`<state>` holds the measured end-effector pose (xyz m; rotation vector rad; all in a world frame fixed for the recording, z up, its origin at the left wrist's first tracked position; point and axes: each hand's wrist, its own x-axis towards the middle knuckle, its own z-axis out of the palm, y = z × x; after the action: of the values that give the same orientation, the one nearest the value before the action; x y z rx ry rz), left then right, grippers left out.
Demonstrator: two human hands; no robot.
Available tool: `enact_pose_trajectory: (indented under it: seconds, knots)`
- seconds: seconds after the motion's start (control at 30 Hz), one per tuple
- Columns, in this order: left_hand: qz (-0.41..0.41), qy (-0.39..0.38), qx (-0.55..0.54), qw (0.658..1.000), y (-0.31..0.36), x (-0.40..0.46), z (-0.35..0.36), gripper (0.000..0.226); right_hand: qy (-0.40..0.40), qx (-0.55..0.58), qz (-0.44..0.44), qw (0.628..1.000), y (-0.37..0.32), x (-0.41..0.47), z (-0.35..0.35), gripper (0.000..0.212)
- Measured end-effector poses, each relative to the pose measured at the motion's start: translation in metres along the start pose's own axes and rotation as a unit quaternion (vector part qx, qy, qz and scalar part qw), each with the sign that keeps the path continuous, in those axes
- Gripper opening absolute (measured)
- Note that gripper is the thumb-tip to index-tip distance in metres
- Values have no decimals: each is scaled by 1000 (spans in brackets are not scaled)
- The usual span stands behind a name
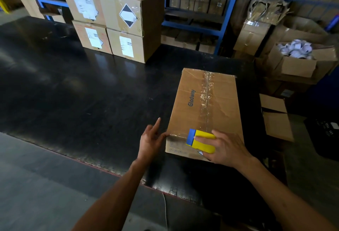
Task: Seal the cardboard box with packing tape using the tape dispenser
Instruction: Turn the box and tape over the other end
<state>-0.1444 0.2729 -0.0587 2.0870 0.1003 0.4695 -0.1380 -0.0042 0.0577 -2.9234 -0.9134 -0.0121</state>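
Observation:
A brown cardboard box [190, 109] printed "Glodway" lies flat on the black table [82, 93], with clear tape along its centre seam. A yellow and blue tape dispenser [200, 141] rests on the box's near end, and my right hand [227, 148] is shut on it. A strip of clear tape [178, 135] runs across the near end from the dispenser to the box's left edge. My left hand [151, 139] is at that left edge with fingers spread, its thumb touching the tape end at the corner.
Stacked labelled cartons [113, 20] stand at the table's far side. Blue shelving [192, 23] holds more boxes behind. Open cartons [299, 62], one with white rolls, crowd the right. A flat carton [277, 117] lies right of the table. The table's near edge [110, 172] is worn.

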Motion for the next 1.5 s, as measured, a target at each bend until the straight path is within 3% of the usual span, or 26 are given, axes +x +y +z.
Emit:
enact_pose_trajectory:
  seconds: [0.03, 0.1, 0.2, 0.3, 0.53, 0.7, 0.93, 1.0, 1.13, 1.23, 1.37, 1.5]
  knots:
    - [105, 10, 87, 991, 0, 3, -2, 60, 0, -1, 2, 1000, 0, 0, 0, 51]
    - [291, -22, 186, 938, 7, 16, -3, 50, -2, -6, 5, 1000, 0, 1, -1, 51]
    - [427, -123, 231, 866, 6, 33, 4, 44, -11, -24, 4, 1000, 1, 2, 0, 55]
    - [391, -198, 225, 870, -11, 38, 8, 46, -19, -33, -5, 999, 2, 3, 2, 61]
    - [372, -256, 205, 868, -12, 45, -1, 48, -29, -55, 3, 998, 0, 4, 0, 59]
    - [375, -261, 233, 859, -19, 46, 1, 48, -7, -44, -32, 998, 10, -4, -14, 52]
    - [403, -251, 233, 849, -17, 46, 1, 49, -12, -68, -41, 997, 77, -53, -31, 52]
    - [434, -242, 238, 835, -18, 48, 3, 47, -24, -75, -43, 996, 81, -52, -28, 57]
    - [463, -282, 310, 781, -13, 54, -5, 90, -33, -71, -24, 997, 82, -51, -23, 64]
    - [473, -255, 319, 781, 16, 53, 14, 73, -33, -50, -15, 998, 82, -53, -19, 61]
    - [529, -286, 333, 726, 39, 58, 68, 59, -10, -37, -14, 999, 82, -54, -16, 58]
    - [518, -303, 334, 727, 28, 66, 82, 58, 13, -25, -14, 999, 83, -55, -11, 51]
